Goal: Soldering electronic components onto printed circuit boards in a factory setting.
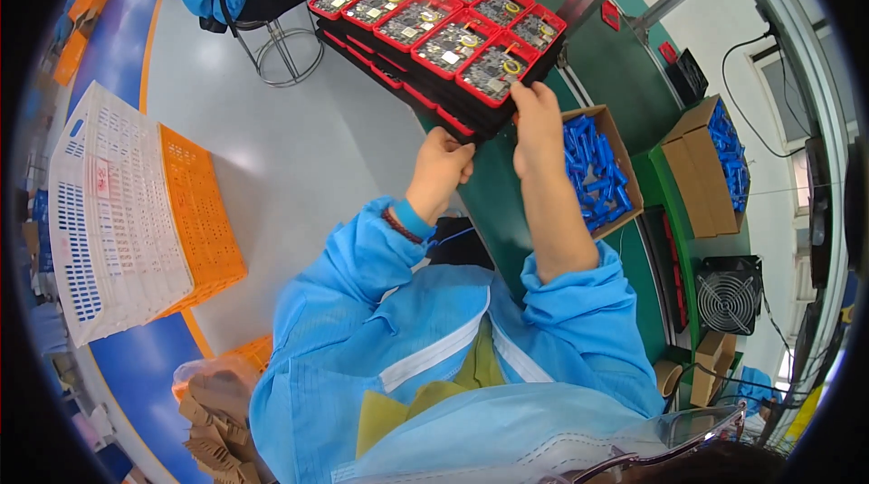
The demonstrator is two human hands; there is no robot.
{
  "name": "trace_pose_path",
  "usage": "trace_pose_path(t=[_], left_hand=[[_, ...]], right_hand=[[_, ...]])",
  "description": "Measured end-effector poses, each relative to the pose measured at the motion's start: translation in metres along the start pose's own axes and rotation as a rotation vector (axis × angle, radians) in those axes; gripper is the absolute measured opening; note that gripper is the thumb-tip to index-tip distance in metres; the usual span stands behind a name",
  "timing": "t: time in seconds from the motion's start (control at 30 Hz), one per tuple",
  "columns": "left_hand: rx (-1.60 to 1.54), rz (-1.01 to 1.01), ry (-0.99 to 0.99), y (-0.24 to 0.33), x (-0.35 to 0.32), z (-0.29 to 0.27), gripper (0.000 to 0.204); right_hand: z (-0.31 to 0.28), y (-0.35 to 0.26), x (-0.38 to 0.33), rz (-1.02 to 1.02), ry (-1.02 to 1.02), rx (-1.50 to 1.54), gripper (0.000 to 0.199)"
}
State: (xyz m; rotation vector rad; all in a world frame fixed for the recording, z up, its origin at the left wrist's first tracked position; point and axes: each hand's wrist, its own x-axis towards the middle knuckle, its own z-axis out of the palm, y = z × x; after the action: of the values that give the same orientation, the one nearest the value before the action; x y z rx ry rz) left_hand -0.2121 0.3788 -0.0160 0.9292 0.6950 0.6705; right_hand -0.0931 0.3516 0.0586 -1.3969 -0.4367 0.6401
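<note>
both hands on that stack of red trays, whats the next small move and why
Probably ease the stack of red trays fully onto the green bench: the left hand grips its near corner, the right hand its edge, and that end overhangs the floor.

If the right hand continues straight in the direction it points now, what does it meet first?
The right hand already touches the nearest red tray on the stack; going on, it would probably press into that tray's circuit board, though depth is unclear.

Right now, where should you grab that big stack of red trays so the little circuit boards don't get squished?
By the near edge of the stack of red trays, from the side facing the person, as the left hand and right hand do. The circuit boards sit open on top, so fingers belong on the rim and underneath.
</note>
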Motion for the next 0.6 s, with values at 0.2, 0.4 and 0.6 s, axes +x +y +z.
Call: trace_pose_path(t=[0.2, 0.4, 0.6], left_hand=[[0.691, -0.094, -0.491, 0.036, 0.012, -0.047, 0.014], [0.670, 0.704, 0.536, 0.122, 0.100, -0.160, 0.021], [0.381, 0.125, 0.447, 0.162, 0.170, -0.178, 0.043]], right_hand=[[-0.032, -0.009, 0.002, 0.130, -0.029, 0.071, 0.064], [-0.048, -0.017, 0.007, 0.248, -0.105, 0.145, 0.032], [-0.049, -0.021, 0.018, 0.384, -0.084, 0.255, 0.031]])
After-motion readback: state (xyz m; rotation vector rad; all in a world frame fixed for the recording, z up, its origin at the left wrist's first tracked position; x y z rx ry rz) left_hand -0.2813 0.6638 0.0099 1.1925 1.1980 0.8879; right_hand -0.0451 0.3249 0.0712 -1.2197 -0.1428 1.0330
